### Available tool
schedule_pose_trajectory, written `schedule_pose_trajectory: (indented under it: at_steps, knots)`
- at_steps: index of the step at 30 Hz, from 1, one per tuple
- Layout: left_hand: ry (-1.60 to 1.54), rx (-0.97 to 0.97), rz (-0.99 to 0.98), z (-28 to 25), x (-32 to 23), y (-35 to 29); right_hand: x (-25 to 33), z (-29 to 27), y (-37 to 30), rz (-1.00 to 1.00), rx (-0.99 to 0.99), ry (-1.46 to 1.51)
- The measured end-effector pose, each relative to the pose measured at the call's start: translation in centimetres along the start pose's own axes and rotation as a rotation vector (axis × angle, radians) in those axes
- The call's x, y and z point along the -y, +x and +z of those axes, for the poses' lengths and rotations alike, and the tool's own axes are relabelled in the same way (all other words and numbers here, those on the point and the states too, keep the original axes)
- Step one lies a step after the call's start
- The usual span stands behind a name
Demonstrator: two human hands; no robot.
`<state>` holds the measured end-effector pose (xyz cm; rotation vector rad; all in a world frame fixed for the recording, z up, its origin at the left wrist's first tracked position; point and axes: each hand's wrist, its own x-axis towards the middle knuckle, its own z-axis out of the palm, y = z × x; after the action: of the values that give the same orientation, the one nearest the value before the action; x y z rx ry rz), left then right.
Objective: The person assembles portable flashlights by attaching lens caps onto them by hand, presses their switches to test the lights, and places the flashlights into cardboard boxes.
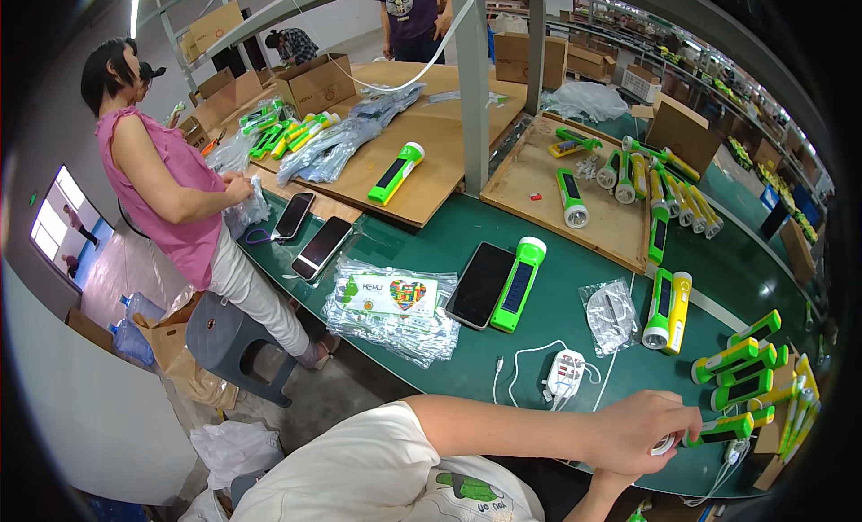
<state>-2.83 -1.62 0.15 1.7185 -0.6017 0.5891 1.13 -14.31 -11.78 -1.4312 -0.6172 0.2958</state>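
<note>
My left hand [642, 428] is at the lower right above the green table [467, 378], its fingers curled around something with a white round end [663, 445]; the rest of that thing is hidden by the hand. Just under it, my right hand [615, 482] shows only in part, with its fingers hidden. Close beside the left fingertips lies a green flashlight [725, 429]. Several more green and yellow flashlights [745, 371] are grouped beyond it. To the left of the hands sits a white charger block [565, 375] with white cables.
A clear plastic piece [612, 315], two flashlights [658, 311], a black tablet [481, 286] beside another flashlight [519, 285], and a pile of plastic bags [395, 329] lie ahead. A wooden tray [539, 185] holds flashlights. A metal post [473, 100] rises behind. At left stands a co-worker in pink [162, 181].
</note>
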Motion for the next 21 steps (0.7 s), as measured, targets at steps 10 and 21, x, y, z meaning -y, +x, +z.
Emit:
schedule_pose_trajectory:
  at_steps: [10,21]
  knots:
    - [-0.137,0.029,0.08,-2.4,0.8,-1.9,2.5,2.0,-0.3,0.029,0.253,-0.029]
    - [-0.396,-0.214,-0.328,-6.9,-1.6,-2.3,5.1,6.7,-3.0,0.226,0.114,-0.06]
